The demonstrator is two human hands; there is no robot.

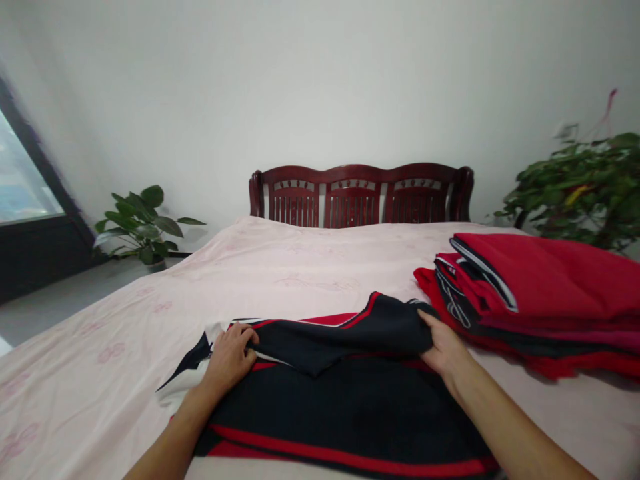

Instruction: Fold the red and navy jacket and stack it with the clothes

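A dark navy jacket (350, 407) with red and white trim lies spread on the bed in front of me. One of its sleeves (345, 333) is laid across the top of the body. My left hand (233, 350) is closed with bent fingers on the cloth at the left end of that sleeve, where a white part shows. At the other end, my right hand (443, 343) pinches the sleeve, thumb on top, and lifts it slightly. The fingers under the right end are partly hidden by the cloth.
A stack of folded red and dark clothes (555, 287) sits on the right side of the bed, close to my right hand. The pink flowered bedsheet (165, 347) spreads around. Behind stand a dark wooden headboard (353, 193) and potted plants, left (145, 227) and right (580, 187).
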